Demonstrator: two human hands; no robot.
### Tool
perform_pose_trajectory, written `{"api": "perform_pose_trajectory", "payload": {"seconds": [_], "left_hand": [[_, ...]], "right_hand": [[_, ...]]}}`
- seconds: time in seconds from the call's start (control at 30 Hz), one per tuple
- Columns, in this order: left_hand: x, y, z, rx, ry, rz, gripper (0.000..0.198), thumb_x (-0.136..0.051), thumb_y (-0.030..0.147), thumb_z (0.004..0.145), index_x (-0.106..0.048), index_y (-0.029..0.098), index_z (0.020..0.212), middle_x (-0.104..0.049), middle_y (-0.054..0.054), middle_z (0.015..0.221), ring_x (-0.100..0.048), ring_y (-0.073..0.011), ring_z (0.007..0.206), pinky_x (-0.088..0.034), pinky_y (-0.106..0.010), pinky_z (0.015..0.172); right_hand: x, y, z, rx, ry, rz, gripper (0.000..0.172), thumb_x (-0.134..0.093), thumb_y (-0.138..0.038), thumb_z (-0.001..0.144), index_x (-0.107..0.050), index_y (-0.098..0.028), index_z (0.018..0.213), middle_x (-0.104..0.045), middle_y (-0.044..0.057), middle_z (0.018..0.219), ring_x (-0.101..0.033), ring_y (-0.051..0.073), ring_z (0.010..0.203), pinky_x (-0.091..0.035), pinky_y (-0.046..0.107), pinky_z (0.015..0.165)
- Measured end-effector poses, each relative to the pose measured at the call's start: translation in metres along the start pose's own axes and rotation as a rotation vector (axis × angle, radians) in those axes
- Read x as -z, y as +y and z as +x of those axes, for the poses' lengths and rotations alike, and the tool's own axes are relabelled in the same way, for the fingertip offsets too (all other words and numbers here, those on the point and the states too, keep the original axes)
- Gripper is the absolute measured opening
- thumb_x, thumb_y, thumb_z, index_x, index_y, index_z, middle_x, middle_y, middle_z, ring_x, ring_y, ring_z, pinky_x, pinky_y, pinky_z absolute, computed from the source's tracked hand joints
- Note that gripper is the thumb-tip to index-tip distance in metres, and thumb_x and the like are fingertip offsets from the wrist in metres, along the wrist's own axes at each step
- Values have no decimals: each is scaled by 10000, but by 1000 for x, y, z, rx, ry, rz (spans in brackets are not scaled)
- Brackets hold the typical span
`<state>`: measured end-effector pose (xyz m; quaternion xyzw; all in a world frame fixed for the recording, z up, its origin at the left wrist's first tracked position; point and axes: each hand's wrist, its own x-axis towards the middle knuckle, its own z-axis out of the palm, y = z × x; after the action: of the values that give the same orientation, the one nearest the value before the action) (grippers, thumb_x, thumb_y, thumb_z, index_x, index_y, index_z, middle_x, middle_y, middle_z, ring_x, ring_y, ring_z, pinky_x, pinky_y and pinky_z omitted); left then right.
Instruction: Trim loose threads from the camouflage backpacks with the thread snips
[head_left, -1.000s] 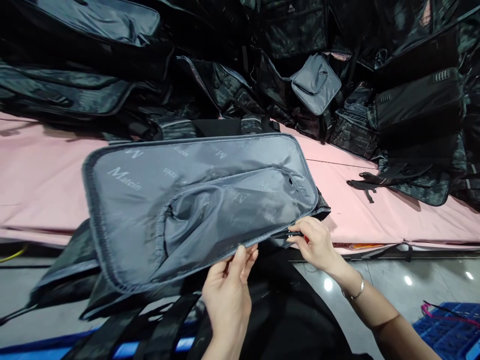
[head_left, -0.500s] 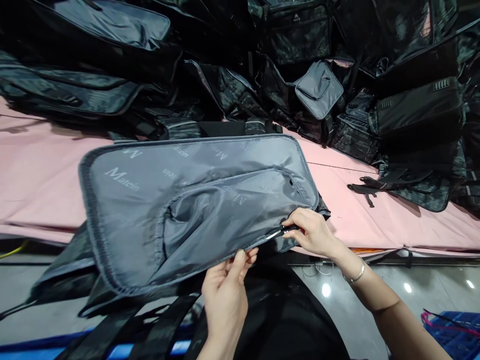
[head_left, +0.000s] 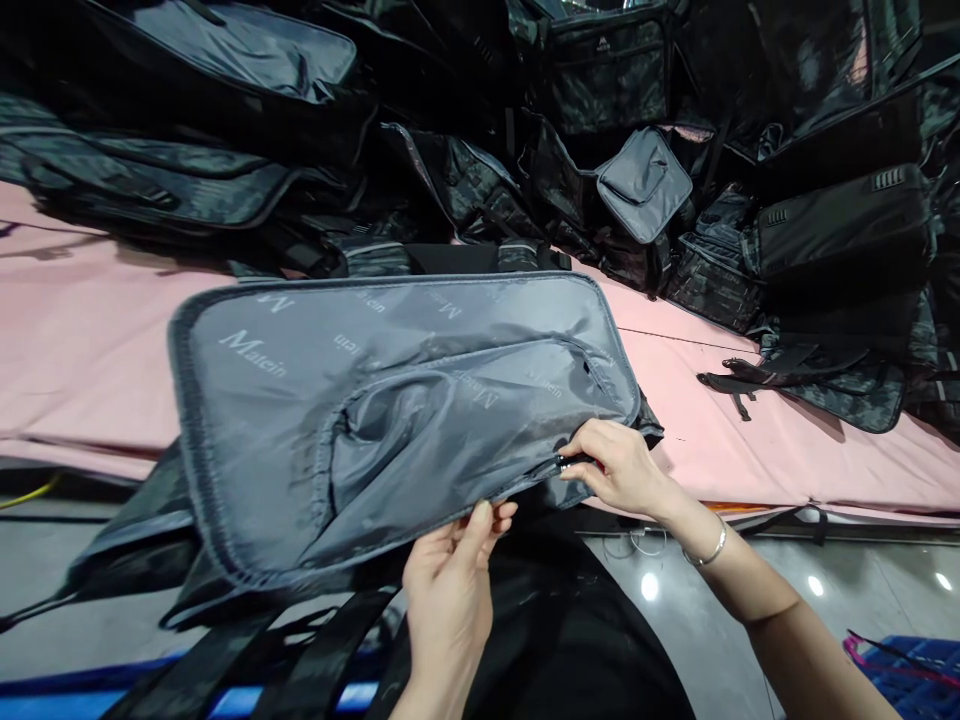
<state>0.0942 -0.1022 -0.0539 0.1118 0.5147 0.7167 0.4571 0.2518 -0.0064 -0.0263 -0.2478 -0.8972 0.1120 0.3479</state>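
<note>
A backpack [head_left: 255,430] lies with its grey printed lining facing up and a gathered pocket bulging from it. At its near edge, my left hand [head_left: 454,580] pinches the seam between thumb and fingers. Just to the right along that seam, my right hand [head_left: 619,465] is closed on small thread snips [head_left: 576,461] with a dark handle. Their blades lie against the seam edge and are hard to make out. The fingers cover most of the handle.
Several dark camouflage backpacks [head_left: 600,75] are piled along the back of the pink-covered table [head_left: 697,450]. Loose straps [head_left: 739,380] lie on its right side. A blue plastic crate [head_left: 911,675] stands on the floor at lower right.
The snips' bright blade showed along the seam before; now it is barely visible. My right hand has shifted slightly left, while the left keeps its pinch. The whole view has shifted a little.
</note>
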Motion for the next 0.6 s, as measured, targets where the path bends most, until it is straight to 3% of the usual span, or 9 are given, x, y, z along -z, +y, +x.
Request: {"api": "perform_pose_trajectory", "payload": {"seconds": [0.23, 0.6], "left_hand": [[1, 2, 1, 53, 15, -9, 328, -846, 345, 441, -676, 133, 625, -649, -19, 645, -619, -141, 628, -505, -231, 602], [6, 8, 0, 48, -13, -42, 244, -759, 350, 575, -628, 146, 606, -704, -98, 708, -659, -226, 689, -502, -301, 598]], "right_hand": [[-3, -1, 1, -2, 30, 64, 237, -469, -363, 924, -556, -190, 789, -623, 27, 730, -568, 144, 675, -435, 258, 643], [3, 3, -8, -59, 25, 22, 175, -510, -351, 905, -565, -194, 849, -617, 29, 764, -573, 152, 718, -442, 267, 668]]}}
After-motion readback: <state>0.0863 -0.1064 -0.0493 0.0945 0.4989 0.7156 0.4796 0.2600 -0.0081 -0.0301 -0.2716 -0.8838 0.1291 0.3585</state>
